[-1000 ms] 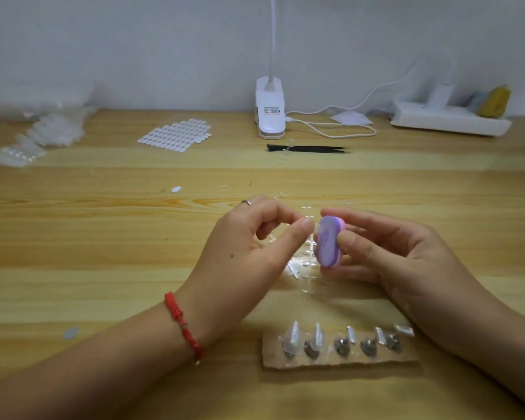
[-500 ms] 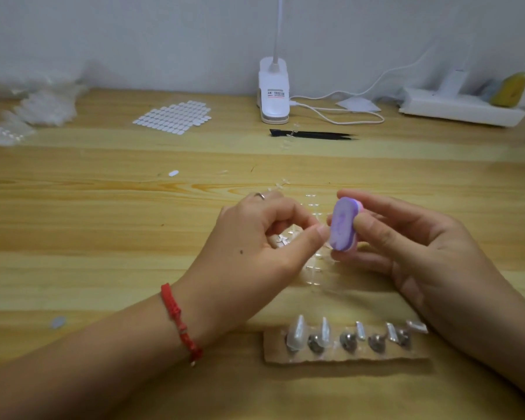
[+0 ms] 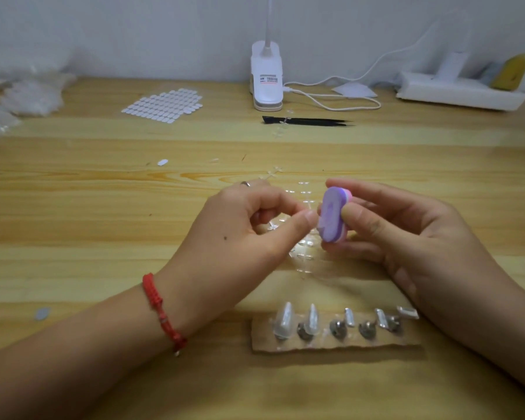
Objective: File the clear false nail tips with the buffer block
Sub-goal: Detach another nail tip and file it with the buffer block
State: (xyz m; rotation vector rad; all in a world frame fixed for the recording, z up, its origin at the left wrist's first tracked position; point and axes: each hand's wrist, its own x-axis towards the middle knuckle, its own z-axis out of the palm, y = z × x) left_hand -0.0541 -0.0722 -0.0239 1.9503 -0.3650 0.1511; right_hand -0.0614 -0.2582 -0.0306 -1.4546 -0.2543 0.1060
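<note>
Head view, wooden table [image 3: 73, 213].

- Left hand [image 3: 243, 234]: fingers curled, thumb and forefinger pinched together at the front face of the buffer block. Only a faint sliver of a clear nail tip [image 3: 318, 227] shows between them, against the purple. Ring [image 3: 245, 184] on one finger, red cord bracelet [image 3: 161, 310] at the wrist.
- Right hand [image 3: 406, 237]: grasps the buffer block [image 3: 332, 215], thumb on its near edge, fingers wrapped behind. The block is a purple oval with a pink layer at the back, stood on end, lifted off the table, between the two hands.
- Under the hands, flat on the table: a strip of clear nail tips [image 3: 304, 257], partly hidden by the left thumb and the block.
- Nearer the person: a cardboard strip [image 3: 337, 347] carrying five small metal stands in a row. Clear tips sit on the two left stands [image 3: 284, 321]; narrower pieces on the other three are too blurred to name.
- Far side: white lamp base [image 3: 266, 80] with a white cable [image 3: 331, 103] looping right, black tweezers [image 3: 308, 121] just in front of it, a sheet of white oval stickers [image 3: 164, 106] to the left, blurred clear packets [image 3: 22, 95] at the far left, a white power strip [image 3: 461, 93] at the far right.
- One loose white sticker [image 3: 162, 162] lies mid-table.
</note>
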